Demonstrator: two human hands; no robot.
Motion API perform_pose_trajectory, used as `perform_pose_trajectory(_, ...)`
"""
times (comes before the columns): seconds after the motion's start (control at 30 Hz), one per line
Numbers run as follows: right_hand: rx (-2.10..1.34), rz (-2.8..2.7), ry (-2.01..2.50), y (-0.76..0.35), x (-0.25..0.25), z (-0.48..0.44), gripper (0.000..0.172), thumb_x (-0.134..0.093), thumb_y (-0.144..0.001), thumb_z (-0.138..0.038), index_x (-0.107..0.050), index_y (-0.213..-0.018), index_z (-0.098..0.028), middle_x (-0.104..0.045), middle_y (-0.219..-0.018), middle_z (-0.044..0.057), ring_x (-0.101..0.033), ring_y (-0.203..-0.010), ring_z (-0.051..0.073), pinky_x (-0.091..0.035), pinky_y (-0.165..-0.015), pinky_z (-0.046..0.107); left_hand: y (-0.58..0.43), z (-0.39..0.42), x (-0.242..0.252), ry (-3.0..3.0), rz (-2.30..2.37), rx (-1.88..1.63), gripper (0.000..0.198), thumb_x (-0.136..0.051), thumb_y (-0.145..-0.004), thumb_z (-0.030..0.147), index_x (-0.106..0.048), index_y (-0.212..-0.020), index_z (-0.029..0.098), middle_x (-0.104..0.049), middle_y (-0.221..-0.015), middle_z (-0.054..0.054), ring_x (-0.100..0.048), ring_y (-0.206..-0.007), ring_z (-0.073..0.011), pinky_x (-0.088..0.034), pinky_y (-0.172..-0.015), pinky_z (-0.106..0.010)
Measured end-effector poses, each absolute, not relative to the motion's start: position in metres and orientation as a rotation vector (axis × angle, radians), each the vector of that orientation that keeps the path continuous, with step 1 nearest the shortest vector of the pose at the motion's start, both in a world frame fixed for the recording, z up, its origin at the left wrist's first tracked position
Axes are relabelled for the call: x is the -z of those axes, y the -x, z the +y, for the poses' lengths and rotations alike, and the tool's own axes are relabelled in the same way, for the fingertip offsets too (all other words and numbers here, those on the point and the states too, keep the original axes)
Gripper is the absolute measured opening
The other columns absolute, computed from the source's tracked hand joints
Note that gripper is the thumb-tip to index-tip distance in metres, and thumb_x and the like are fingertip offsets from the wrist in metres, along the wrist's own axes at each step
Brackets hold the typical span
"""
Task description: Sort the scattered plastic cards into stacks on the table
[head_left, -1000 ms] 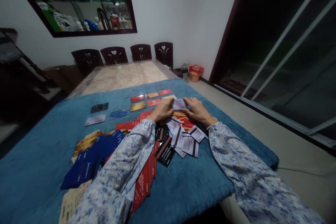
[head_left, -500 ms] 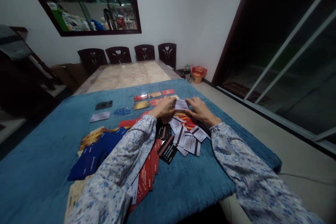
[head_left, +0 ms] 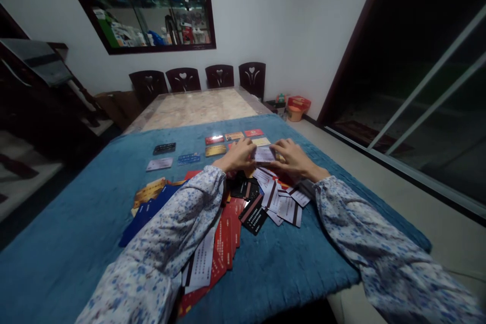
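Observation:
Between my two hands is a pale lilac card [head_left: 265, 154], gripped at its left edge by my left hand [head_left: 240, 156] and at its right edge by my right hand [head_left: 294, 158]. Both hands are closed on it, just above the card pile. Below them lie white cards with dark stripes [head_left: 289, 209] and black cards [head_left: 253, 215], overlapping loosely. A fan of red cards [head_left: 228, 240] spreads beside my left forearm, with a white card [head_left: 203, 258] on it. Blue cards [head_left: 146, 215] are partly hidden by my left sleeve.
A blue cloth [head_left: 87, 202] covers the near part of the marble-topped table [head_left: 205, 104]. Separate cards lie farther back, among them a black card [head_left: 164, 148], a lilac card [head_left: 159, 164], a blue card [head_left: 189, 158] and a gold card [head_left: 215, 150]. Dark chairs [head_left: 183, 80] stand behind.
The view has swung slightly left, so everything sits farther right. Both hands still hold the lilac card in nearly the same place. More of the white card by my left forearm shows.

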State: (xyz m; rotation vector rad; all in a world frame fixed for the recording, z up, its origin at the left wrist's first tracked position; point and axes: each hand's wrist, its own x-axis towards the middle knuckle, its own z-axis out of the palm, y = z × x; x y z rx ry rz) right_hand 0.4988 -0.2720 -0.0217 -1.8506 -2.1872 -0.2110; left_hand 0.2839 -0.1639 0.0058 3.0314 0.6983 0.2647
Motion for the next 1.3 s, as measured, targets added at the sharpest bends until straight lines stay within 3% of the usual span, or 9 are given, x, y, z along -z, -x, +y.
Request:
perform_pose_trajectory(0.57, 0.14, -2.42, 1.797, -0.431, -0.007, -0.241, 0.037, -0.071, -0.088, -0.032, -0.068, -0.124, -0.02, -0.062, -0.121, 0.014, -0.05, -0.111, 0.03, -0.041, -0.083, 0.038, -0.206, -0.157, -0.011, -2.978, 0.813, -0.25, 0.02, -0.07, -0.085, 0.025, -0.066, -0.104, 0.02, -0.06, -0.12, -0.012, -0.054, -0.114, -0.0306, -0.046, -0.092, -0.042)
perform_pose_trajectory(0.73, 0.104, -2.465, 1.673, -0.405, -0.005, -0.223, 0.032, -0.074, -0.087, -0.035, -0.07, -0.115, -0.02, -0.061, -0.119, 0.014, -0.05, -0.112, 0.03, -0.043, -0.087, 0.039, -0.174, -0.155, -0.012, -2.933, 0.907, -0.277, 0.025, -0.069, -0.083, 0.023, -0.067, -0.108, 0.02, -0.061, -0.121, -0.013, -0.057, -0.113, -0.0317, -0.047, -0.093, -0.043)
perform_pose_trajectory(0.93, 0.084, -2.509, 1.636, -0.372, -0.007, -0.206, 0.033, -0.071, -0.089, -0.035, -0.07, -0.118, -0.02, -0.061, -0.121, 0.015, -0.049, -0.117, 0.032, -0.043, -0.083, 0.038, -0.138, -0.149, -0.01, -2.919, 0.996, -0.267, 0.033, -0.067, -0.084, 0.026, -0.066, -0.117, 0.02, -0.061, -0.123, -0.013, -0.057, -0.116, -0.0321, -0.049, -0.098, -0.045)
perform_pose_trajectory(1.03, 0.043, -2.519, 1.618, -0.356, -0.01, -0.201, 0.028, -0.071, -0.089, -0.035, -0.071, -0.113, -0.02, -0.061, -0.122, 0.014, -0.049, -0.119, 0.031, -0.043, -0.085, 0.037, -0.123, -0.144, -0.007, -2.909, 1.014, -0.305, 0.029, -0.069, -0.083, 0.027, -0.068, -0.111, 0.019, -0.062, -0.117, -0.012, -0.059, -0.11, -0.0297, -0.05, -0.098, -0.044)
perform_pose_trajectory(1.17, 0.021, -2.506, 1.608, -0.338, -0.009, -0.191, 0.035, -0.073, -0.088, -0.036, -0.07, -0.119, -0.02, -0.062, -0.124, 0.015, -0.05, -0.12, 0.032, -0.043, -0.085, 0.038, -0.106, -0.139, -0.005, -2.883, 1.082, -0.333, 0.027, -0.068, -0.081, 0.025, -0.069, -0.107, 0.019, -0.062, -0.115, -0.012, -0.06, -0.11, -0.0295, -0.051, -0.099, -0.044)
perform_pose_trajectory(1.3, 0.058, -2.482, 1.594, -0.324, -0.002, -0.179, 0.039, -0.074, -0.087, -0.038, -0.07, -0.121, -0.021, -0.062, -0.127, 0.015, -0.05, -0.122, 0.032, -0.043, -0.086, 0.038, -0.09, -0.136, -0.005, -2.86, 1.112, -0.351, 0.035, -0.067, -0.081, 0.022, -0.068, -0.115, 0.02, -0.063, -0.118, -0.012, -0.061, -0.113, -0.0291, -0.052, -0.101, -0.045)
